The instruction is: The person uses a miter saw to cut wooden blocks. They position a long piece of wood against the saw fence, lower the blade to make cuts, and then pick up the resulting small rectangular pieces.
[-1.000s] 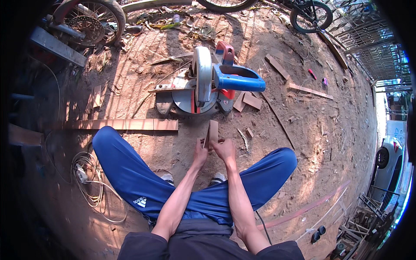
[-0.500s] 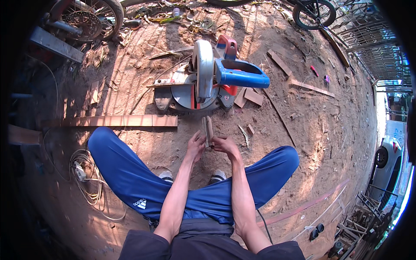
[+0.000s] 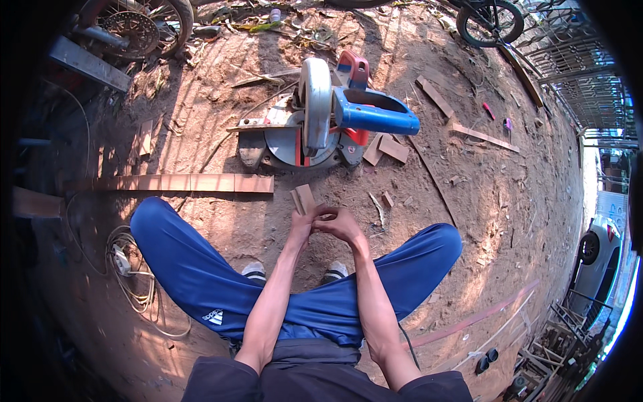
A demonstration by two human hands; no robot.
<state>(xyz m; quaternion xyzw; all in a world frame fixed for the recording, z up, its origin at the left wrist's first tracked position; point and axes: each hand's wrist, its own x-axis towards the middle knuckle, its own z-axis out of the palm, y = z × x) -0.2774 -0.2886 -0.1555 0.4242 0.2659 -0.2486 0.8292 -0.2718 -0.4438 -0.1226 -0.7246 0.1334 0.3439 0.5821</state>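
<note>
Between my feet and the saw, my left hand point(image 3: 301, 226) is closed round short flat wood pieces point(image 3: 303, 198), held together with their far ends tilted left. My right hand point(image 3: 340, 224) meets it from the right. Its thumb and fingers are curled into a loop, with the tips at the near end of the wood pieces, partly hidden by the left hand. Just beyond stands a miter saw point(image 3: 316, 110) with a blue handle, a silver blade guard and a round base.
A row of cut wood blocks point(image 3: 214, 183) lies left of my hands. Offcuts point(image 3: 393, 149) rest beside the saw's right side, and longer strips point(image 3: 485, 137) lie farther right. A coiled cable point(image 3: 137, 288) is by my left knee. A wheel point(image 3: 144, 30) stands at far left.
The wood pieces have turned from edge-on to showing a broad face, and shifted slightly left. My right hand has moved left and curled in against my left hand.
</note>
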